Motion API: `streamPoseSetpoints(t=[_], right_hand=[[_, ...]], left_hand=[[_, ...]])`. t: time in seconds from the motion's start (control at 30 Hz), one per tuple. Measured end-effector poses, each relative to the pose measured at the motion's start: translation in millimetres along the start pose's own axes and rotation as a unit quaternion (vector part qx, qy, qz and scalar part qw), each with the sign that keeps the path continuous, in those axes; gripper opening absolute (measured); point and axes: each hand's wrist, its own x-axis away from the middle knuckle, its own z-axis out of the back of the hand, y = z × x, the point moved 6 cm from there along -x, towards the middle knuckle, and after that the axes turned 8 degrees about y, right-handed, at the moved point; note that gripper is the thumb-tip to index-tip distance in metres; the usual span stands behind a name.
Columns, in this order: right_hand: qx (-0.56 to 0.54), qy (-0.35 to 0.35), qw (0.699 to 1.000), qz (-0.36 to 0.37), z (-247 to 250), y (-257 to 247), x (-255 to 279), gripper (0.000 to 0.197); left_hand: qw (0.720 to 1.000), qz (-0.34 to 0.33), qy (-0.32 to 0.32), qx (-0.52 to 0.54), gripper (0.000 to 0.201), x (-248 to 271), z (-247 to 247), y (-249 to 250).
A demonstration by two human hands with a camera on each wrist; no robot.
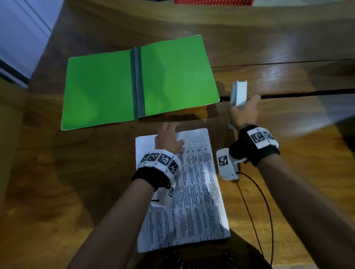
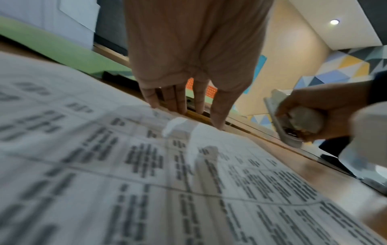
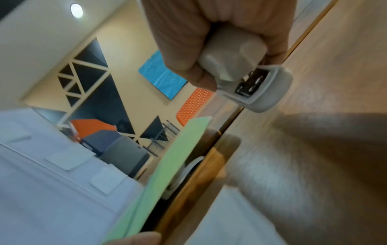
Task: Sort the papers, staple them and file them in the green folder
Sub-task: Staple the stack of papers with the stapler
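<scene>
A stack of printed papers [image 1: 194, 192] lies on the wooden table near me. My left hand [image 1: 169, 138] rests flat on the stack's far left corner, fingers straight [image 2: 178, 101]. The green folder [image 1: 134, 82] lies spread flat beyond the papers. To the right of the folder my right hand [image 1: 244, 111] grips a white stapler [image 1: 239, 94] lifted off the table. In the right wrist view the fingers curl round the stapler [image 3: 240, 66], its metal mouth showing. The stapler [image 2: 293, 121] also shows at the right of the left wrist view.
The wooden table [image 1: 288, 57] has a dark seam [image 1: 307, 92] running across at the right. A black cable [image 1: 255, 211] trails from the right wrist unit. A red perforated chair back [image 1: 213, 2] stands beyond the far table edge.
</scene>
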Motion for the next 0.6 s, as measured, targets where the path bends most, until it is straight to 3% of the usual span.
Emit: streamPoseSetpoints(t=[0.1, 0.17, 0.23, 0.3, 0.5, 0.6], right_hand=[[-0.08, -0.041, 0.996, -0.012, -0.3, -2.1, 39.0, 0.027], [-0.106, -0.093, 0.989, -0.042, -15.3, 3.0, 63.1, 0.028], [-0.13, -0.151, 0.976, -0.086, -37.1, 12.2, 84.2, 0.04], [-0.121, -0.186, 0.967, -0.123, -54.4, 20.9, 100.8, 0.043], [-0.075, -0.197, 0.964, -0.163, -77.7, 33.3, 110.7, 0.051], [-0.072, -0.205, 0.962, -0.167, -80.0, 30.0, 110.0, 0.05]], left_hand=[[0.993, 0.082, 0.089, 0.013, 0.057, 9.5, 26.4, -27.6], [0.975, 0.176, 0.128, 0.047, 0.059, 23.2, 38.2, -51.2], [0.949, 0.267, 0.14, 0.092, 0.059, 39.6, 41.9, -73.8], [0.93, 0.316, 0.14, 0.122, 0.058, 51.8, 40.5, -89.5], [0.932, 0.32, 0.092, 0.141, 0.044, 54.0, 33.3, -90.1], [0.919, 0.324, 0.068, 0.215, 0.043, 41.6, 34.2, -98.5]])
